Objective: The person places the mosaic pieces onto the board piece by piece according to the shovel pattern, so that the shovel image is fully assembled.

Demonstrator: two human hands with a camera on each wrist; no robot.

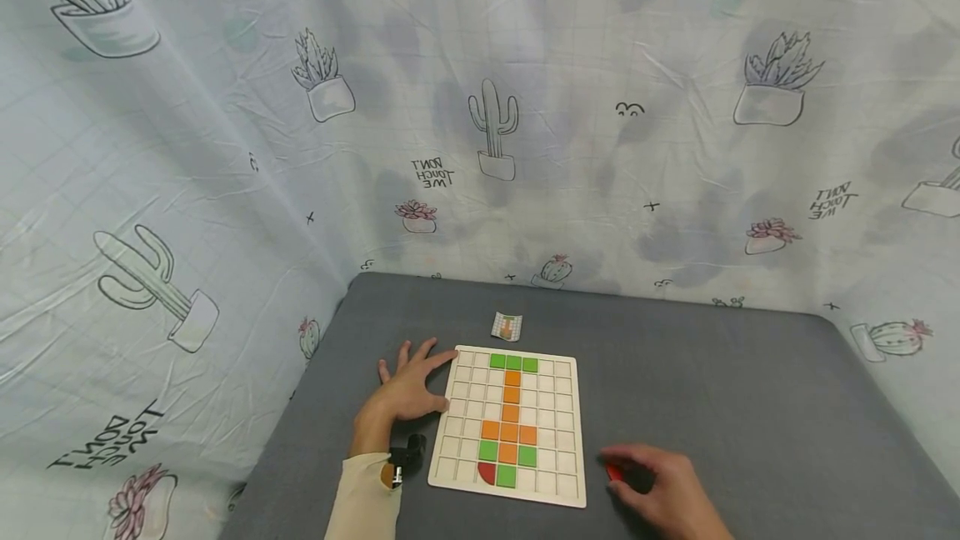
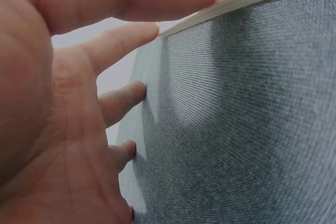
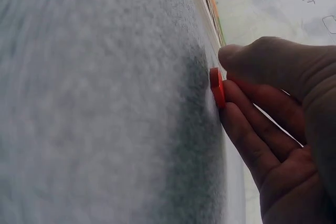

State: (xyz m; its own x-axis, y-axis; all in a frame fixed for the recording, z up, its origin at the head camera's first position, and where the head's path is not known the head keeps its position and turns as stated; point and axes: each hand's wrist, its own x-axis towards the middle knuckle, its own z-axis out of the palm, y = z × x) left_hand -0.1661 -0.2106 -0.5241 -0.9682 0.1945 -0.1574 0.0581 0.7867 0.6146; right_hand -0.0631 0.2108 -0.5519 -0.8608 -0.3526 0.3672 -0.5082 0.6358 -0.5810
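A pale square grid board (image 1: 566,440) lies on the grey table, with green and orange square tiles set in some of its cells. One red piece with a rounded side (image 1: 487,472) sits in the bottom row, left of a green tile. My left hand (image 1: 408,386) is spread at the board's left side, thumb and index fingertip touching its edge; in the left wrist view the other fingertips reach down to the table. To the right of the board, my right hand (image 1: 663,486) pinches a small red piece (image 3: 217,88) just over the tabletop, partly hidden by the fingers.
A small picture card (image 1: 506,327) with a similar tile pattern lies behind the board. Grey tabletop (image 1: 697,382) extends to the right. Cactus-printed cloth (image 1: 562,148) hangs behind and along the sides of the table.
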